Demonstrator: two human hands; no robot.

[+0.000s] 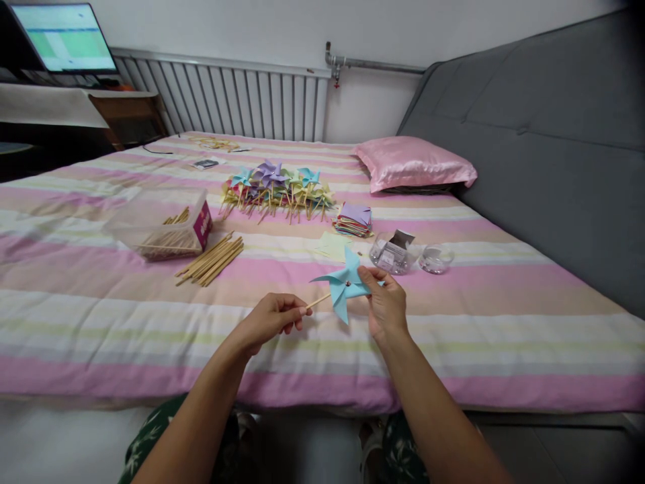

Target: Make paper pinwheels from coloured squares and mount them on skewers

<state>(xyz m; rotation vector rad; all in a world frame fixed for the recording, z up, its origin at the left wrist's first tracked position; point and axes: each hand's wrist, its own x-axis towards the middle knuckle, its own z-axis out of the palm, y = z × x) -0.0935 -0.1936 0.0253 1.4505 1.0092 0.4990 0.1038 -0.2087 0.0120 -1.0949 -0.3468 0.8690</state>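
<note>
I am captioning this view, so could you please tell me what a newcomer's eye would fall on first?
Most likely the light-blue pinwheel near the front of the striped bed, its stick in the left grip and a blade in the right grip. Next would come the colourful heap of pinwheels further back, and the shiny pink pillow by the grey headboard on the right.

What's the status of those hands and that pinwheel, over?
Left hand closed on the stick. Right hand holding blue pinwheel by a blade. Pale green paper just beyond, seemingly not in the way.
</note>
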